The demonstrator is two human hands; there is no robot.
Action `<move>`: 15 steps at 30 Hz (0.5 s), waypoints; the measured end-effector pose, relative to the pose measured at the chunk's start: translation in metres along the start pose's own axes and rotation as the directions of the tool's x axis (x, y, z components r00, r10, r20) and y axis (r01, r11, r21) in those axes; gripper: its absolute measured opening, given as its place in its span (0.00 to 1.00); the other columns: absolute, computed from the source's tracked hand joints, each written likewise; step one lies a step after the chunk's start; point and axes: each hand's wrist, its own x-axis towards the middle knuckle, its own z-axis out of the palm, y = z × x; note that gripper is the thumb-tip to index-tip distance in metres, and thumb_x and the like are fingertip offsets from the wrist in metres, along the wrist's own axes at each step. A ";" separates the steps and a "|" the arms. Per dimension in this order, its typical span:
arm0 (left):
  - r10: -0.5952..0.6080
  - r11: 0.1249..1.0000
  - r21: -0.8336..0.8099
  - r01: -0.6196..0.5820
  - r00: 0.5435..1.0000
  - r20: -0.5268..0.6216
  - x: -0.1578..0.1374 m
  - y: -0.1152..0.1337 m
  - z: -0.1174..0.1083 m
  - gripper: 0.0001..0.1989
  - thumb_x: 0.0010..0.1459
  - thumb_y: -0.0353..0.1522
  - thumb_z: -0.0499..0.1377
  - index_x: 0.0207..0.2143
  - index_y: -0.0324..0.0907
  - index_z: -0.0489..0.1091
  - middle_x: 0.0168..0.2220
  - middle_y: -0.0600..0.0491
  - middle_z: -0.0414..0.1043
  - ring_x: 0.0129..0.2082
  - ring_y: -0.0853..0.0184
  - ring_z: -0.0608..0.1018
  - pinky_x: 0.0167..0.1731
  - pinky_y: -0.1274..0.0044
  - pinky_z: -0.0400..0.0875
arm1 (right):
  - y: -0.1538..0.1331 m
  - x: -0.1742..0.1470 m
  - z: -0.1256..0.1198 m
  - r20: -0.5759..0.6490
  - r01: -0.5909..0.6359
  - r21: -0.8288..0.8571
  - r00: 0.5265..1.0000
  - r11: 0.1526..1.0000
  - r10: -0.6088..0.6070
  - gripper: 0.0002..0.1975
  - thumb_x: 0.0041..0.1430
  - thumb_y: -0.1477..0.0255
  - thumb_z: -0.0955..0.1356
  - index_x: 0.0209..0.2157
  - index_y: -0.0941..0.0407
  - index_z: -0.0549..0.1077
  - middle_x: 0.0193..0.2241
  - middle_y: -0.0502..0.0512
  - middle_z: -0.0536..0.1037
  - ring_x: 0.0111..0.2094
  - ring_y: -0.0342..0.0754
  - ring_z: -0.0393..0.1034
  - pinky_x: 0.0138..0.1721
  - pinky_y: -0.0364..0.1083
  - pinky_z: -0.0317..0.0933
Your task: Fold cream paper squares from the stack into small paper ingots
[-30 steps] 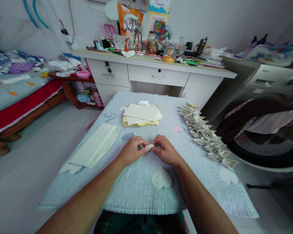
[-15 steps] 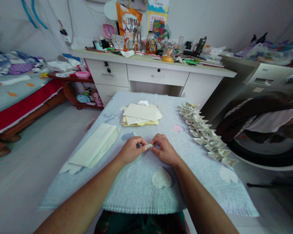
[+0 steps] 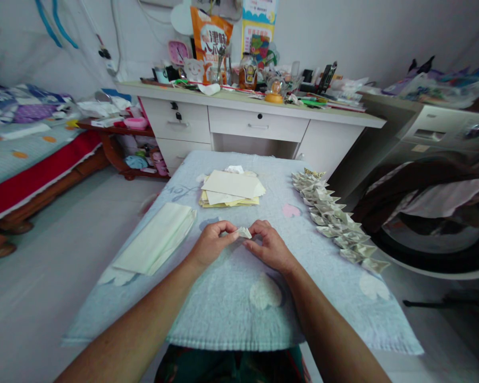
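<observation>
Between my two hands, over the middle of the cloth, is a small piece of folded pale paper [image 3: 244,232]. My left hand [image 3: 215,242] pinches its left end between thumb and fingers. At its right end my right hand [image 3: 269,243] has thumb and fingers closed against the paper. Beyond my hands lies a stack of cream and yellow paper sheets [image 3: 233,186]. Left of my hands rests a thick folded pale-green paper bundle [image 3: 155,238]. Several folded paper boats [image 3: 335,215] stand in a slanting row on the right.
A light-blue patterned cloth [image 3: 223,314] covers the table. Behind it is a white desk [image 3: 259,126] crowded with jars and a snack bag [image 3: 211,45]. A washing machine [image 3: 434,127] with laundry in its open door stands at right; a bed [image 3: 27,143] is at left.
The folded paper has turned up and shows more of its pale face. My right fingers have shifted slightly on it; both hands stay in nearly the same place.
</observation>
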 end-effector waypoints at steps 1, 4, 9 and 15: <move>-0.001 1.000 -0.017 0.001 1.000 -0.001 0.000 -0.001 0.000 0.09 0.53 0.36 0.60 0.28 0.39 0.72 0.27 0.54 0.72 0.30 0.68 0.72 0.33 0.76 0.65 | 0.000 0.000 0.000 -0.005 0.007 0.006 1.000 1.000 -0.007 0.04 0.55 0.71 0.69 0.29 0.56 0.69 0.29 0.50 0.71 0.35 0.46 0.64 0.41 0.45 0.54; -0.003 1.000 -0.031 0.003 1.000 0.003 0.000 -0.001 0.001 0.09 0.53 0.36 0.59 0.29 0.39 0.71 0.27 0.54 0.71 0.30 0.68 0.71 0.32 0.77 0.65 | 0.000 0.000 0.000 -0.013 0.008 0.013 1.000 1.000 -0.008 0.07 0.58 0.68 0.68 0.29 0.56 0.69 0.29 0.50 0.72 0.35 0.46 0.64 0.42 0.46 0.55; 0.002 1.000 -0.029 -0.002 1.000 0.011 0.000 0.001 0.002 0.09 0.54 0.36 0.59 0.28 0.39 0.70 0.27 0.54 0.70 0.30 0.68 0.70 0.32 0.77 0.65 | 0.001 0.000 0.001 -0.027 0.003 0.017 1.000 1.000 -0.002 0.10 0.61 0.65 0.66 0.28 0.55 0.70 0.28 0.51 0.72 0.34 0.46 0.64 0.42 0.46 0.55; 0.032 0.999 -0.016 -0.032 0.998 0.060 -0.001 0.006 0.002 0.08 0.53 0.35 0.59 0.30 0.39 0.70 0.29 0.54 0.69 0.32 0.69 0.70 0.34 0.77 0.66 | 0.000 -0.001 0.002 -0.049 -0.015 0.047 0.999 0.999 0.017 0.11 0.61 0.65 0.66 0.27 0.55 0.70 0.28 0.50 0.71 0.34 0.46 0.64 0.41 0.46 0.55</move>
